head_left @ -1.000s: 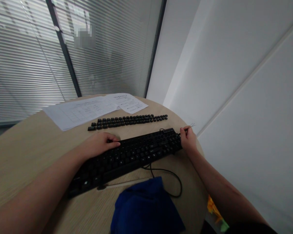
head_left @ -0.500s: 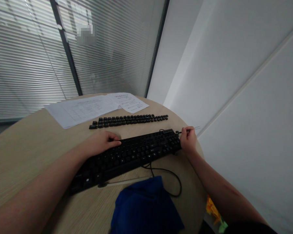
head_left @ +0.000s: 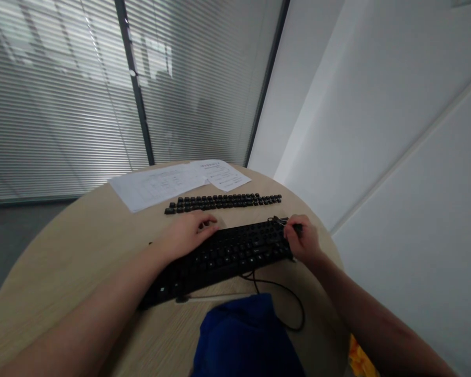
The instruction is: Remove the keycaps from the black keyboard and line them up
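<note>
A black keyboard point(head_left: 235, 251) lies slanted on the round wooden table. My left hand point(head_left: 192, 233) rests on its upper left edge, fingers curled, with thumb and fingertips close together; whatever they grip is hidden. At the keyboard's upper right corner, my right hand point(head_left: 303, 236) is closed on a thin wire tool with a dark handle point(head_left: 297, 228). The tool's wire end points left, over a small dark piece at that corner. Behind the keyboard stand rows of loose black keycaps point(head_left: 227, 201).
Printed papers point(head_left: 160, 184) lie at the table's far side. A blue cloth point(head_left: 247, 335) is at the near edge, beside the looped black cable point(head_left: 294, 296). A white wall point(head_left: 396, 131) rises at the right, window blinds point(head_left: 63, 104) behind.
My right hand has turned the tool from pointing right to pointing left over the keyboard corner. The view has shifted, so the table appears further right and lower.
</note>
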`<state>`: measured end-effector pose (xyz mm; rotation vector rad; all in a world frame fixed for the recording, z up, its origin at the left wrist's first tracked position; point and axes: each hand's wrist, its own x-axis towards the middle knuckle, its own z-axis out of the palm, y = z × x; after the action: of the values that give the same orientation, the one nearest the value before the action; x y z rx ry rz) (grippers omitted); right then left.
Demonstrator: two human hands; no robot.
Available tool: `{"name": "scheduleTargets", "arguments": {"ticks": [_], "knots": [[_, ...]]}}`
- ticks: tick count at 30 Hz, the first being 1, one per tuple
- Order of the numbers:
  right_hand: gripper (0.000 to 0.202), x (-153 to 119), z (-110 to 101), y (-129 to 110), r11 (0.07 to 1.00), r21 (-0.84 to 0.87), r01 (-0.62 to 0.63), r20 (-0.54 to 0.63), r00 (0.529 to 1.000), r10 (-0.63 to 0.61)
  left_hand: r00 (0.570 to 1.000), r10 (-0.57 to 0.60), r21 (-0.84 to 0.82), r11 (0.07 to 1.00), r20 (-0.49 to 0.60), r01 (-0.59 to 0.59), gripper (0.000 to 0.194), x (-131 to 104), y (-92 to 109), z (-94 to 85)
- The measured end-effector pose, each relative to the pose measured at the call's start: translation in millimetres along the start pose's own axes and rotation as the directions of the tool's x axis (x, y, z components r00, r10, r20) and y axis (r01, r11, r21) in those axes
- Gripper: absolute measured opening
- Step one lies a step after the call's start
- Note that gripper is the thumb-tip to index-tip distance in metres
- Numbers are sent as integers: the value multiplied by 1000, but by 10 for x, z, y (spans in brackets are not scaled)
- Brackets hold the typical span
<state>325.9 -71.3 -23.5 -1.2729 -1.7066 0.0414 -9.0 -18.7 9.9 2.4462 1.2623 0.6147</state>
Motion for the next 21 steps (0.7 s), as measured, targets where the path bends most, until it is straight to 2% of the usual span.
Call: {"name": "scheduleTargets", "arguments": {"ticks": [2,5,7,10,12,15,18,21], "knots": [[19,63,67,-184,981,-4,195,109,975,-193,999,-6,-99,995,-39,2,31,-20,158,-6],[19,135,235,-417,919,19,394,237,891,-387,998,-32,-272,962,-58,15,29,-42,335,8],[15,148,365,-521,853,41,520,228,826,-515,996,-50,-357,934,-75,20,28,-51,391,31],[5,122,510,-607,751,87,654,154,736,-659,995,-61,-419,908,-81,22,27,-62,410,71],[5,97,547,-645,715,98,692,143,702,-698,995,-71,-434,900,-77,31,27,-67,412,95],[6,73,535,-699,693,67,718,158,678,-718,992,-96,-426,903,-79,53,26,-70,426,123],[5,68,506,-743,686,44,727,167,671,-722,990,-109,-414,908,-89,63,24,-64,441,144],[6,66,501,-765,702,40,711,183,686,-704,985,-151,-429,898,-80,103,21,-56,429,174]]}}
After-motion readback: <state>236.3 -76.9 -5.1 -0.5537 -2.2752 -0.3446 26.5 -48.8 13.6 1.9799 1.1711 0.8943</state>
